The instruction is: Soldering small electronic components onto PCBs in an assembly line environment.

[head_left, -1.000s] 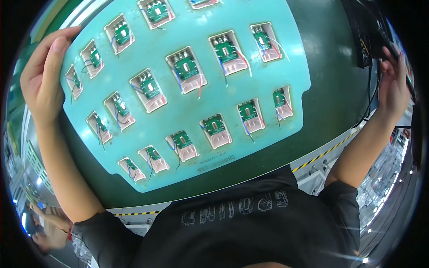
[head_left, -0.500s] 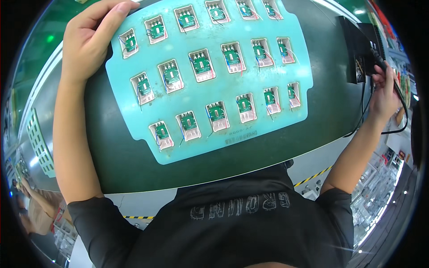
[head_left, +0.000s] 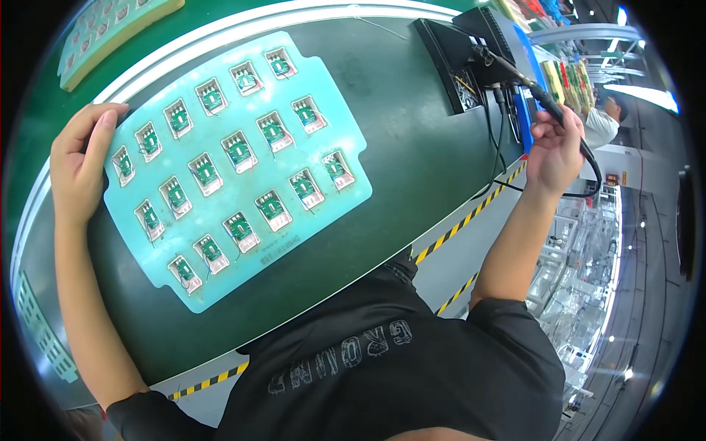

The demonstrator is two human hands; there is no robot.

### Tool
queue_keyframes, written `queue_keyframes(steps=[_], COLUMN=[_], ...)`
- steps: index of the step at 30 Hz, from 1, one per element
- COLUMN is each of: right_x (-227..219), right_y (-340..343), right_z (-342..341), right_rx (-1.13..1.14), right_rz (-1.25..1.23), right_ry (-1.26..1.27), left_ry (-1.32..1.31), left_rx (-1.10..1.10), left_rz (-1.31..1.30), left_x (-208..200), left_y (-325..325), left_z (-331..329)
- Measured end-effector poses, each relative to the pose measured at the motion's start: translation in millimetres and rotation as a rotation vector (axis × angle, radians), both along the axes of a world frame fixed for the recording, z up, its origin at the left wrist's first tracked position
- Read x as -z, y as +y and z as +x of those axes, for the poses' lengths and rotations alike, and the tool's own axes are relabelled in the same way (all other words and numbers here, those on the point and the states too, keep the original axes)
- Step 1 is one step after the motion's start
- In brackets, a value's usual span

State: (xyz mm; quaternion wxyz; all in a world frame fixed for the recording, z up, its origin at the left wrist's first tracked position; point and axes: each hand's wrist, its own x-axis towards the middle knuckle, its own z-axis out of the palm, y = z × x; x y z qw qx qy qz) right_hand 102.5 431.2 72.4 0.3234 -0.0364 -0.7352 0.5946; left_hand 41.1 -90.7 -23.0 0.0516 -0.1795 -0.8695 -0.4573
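We see a teal tray (head_left: 235, 192) of green boards (head_left: 240, 151) on the left part of a dark green tabletop (head_left: 401, 180), its long axis slanting from lower left to upper right. The left hand (head_left: 79, 163), the nearer one, is at the tray's upper-left edge with its thumb alongside, though we cannot tell whether its partly hidden fingers pinch the rim. The right hand (head_left: 555, 153) closes its grip around a black iron (head_left: 543, 95) pointing up and left toward a black box (head_left: 439, 62), and from there the tray lies well apart to the left.
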Motion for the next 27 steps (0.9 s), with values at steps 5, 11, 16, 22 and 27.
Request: queue_keyframes(steps=[5, 11, 16, 22, 27], right_x=[-9.8, -14.6, -8.2, -9.7, -8.4], right_y=[-26.5, -66.4, -86.3, -100.1, -114.8], right_z=[28.2, 46.0, 47.7, 58.0, 64.7], right_rx=[-0.324, -0.510, -0.726, -0.596, -0.592], right_rz=[-0.341, -0.361, -0.300, -0.086, 0.342], right_ry=[-0.040, -0.067, -0.116, -0.106, -0.059], left_ry=[0.003, 0.006, 0.003, -0.032, -0.045], left_rx=[-0.018, -0.020, -0.060, -0.030, -0.036], left_rz=[-0.021, -0.021, -0.019, -0.035, -0.134], left_x=[0.3, 1.1, 7.4, 5.0, 5.9], left_y=[0.3, 2.1, -2.0, -6.3, -10.8], left_z=[0.9, -2.0, 0.4, -3.2, -5.7])
